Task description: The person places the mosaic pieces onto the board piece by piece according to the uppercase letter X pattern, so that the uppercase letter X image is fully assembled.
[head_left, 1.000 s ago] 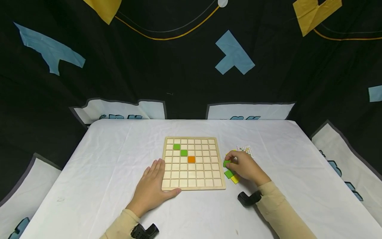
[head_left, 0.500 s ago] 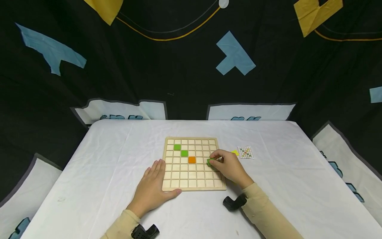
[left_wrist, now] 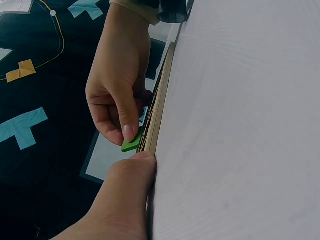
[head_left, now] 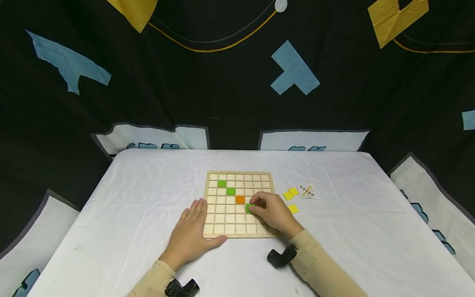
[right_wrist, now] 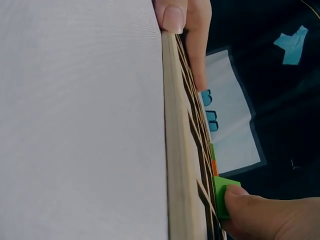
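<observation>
A wooden grid board (head_left: 219,229) lies on the white table. Two green tiles (head_left: 222,183) and an orange tile (head_left: 240,199) sit in its cells along a diagonal. My right hand (head_left: 272,210) pinches another green tile (head_left: 249,208) between thumb and fingers over the board, just to the lower right of the orange one. The right wrist view shows this held green tile (right_wrist: 223,192) tilted at the grid surface. My left hand (head_left: 191,233) rests at the board's left side with fingers straight, its thumb (left_wrist: 142,160) on the front edge.
Right of the board lie several yellow tiles (head_left: 293,209) on the white cloth. Beside them is a small printed pattern card (head_left: 306,191) with coloured squares. A black curtain (head_left: 237,95) hangs behind the table.
My right hand has carried a green tile from the pile on the right leftward onto the board, near the orange tile. Yellow tiles and the card are now uncovered. My left hand has stayed.
</observation>
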Tool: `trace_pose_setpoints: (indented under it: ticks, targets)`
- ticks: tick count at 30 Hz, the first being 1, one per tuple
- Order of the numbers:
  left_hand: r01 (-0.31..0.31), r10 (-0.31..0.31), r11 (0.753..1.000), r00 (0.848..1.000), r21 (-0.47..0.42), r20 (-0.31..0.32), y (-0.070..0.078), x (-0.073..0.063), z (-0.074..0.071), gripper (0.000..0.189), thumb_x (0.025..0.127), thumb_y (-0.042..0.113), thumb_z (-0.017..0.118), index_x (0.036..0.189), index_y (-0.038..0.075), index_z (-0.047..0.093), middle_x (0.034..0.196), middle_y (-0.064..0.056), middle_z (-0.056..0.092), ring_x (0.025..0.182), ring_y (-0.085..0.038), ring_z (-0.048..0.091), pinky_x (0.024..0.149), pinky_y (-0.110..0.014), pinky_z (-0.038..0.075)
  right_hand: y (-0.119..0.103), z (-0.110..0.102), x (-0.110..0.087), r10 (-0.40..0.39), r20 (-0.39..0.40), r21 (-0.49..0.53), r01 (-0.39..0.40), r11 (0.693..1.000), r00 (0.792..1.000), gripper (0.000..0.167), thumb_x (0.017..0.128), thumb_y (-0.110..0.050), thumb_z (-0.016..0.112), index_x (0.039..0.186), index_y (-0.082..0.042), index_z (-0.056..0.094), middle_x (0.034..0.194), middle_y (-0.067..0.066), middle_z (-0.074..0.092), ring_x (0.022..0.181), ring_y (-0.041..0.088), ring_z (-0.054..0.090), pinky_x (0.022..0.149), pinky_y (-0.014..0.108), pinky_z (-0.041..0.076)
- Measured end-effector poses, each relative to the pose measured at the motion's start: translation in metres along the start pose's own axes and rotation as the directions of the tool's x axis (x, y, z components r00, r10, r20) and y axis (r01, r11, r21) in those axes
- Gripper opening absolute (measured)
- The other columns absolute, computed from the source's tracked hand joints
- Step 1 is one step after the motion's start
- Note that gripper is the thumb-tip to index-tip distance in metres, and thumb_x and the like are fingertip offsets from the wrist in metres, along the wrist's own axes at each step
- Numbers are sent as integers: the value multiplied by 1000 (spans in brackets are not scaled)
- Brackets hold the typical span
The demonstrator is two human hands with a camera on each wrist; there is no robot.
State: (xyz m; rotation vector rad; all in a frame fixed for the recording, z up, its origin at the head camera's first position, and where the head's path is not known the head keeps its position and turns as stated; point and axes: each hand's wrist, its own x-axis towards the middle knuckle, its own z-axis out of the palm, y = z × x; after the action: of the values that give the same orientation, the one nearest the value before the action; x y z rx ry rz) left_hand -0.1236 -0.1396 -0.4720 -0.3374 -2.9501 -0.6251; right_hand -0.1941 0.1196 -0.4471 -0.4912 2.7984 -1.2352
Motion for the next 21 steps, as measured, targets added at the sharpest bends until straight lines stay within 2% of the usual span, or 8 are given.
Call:
trace_pose_setpoints:
  ticks: [6,12,18,21]
  targets:
    - [2,-2,1000,1000,4,4,0,0,0,120,76,77,64,154,-6,25,163,-19,24,153,-34,20,123,-53,21,-3,-2,-2,-10,17,-47,11,999,1000,14,85,-23,80,93,-24,69,96,-13,64,89,9,59,85,32,51]
    - [0,0,1000,1000,8,-4,0,0,-1,120,75,77,65,154,-6,25,163,-19,25,153,-35,22,123,-54,22,-4,-3,-3,-14,28,-101,17,995,1000,14,83,-25,81,94,-23,72,100,-13,59,86,11,55,81,31,48]
    - [-1,1,1000,1000,3,-2,0,0,-1,121,75,77,64,153,-6,26,162,-20,25,152,-35,22,123,-55,22,-3,-6,-6,-51,90,-160,65,985,995,16,87,-25,77,101,-16,77,101,-13,57,101,9,58,92,34,51]
    - [1,-1,1000,1000,-1,1,1,0,-1,120,75,77,65,153,-6,26,162,-20,25,153,-35,21,123,-55,22,-1,-12,-9,-70,121,-153,88,984,990,19,89,-22,75,107,-14,76,102,-10,58,97,10,58,88,33,51]
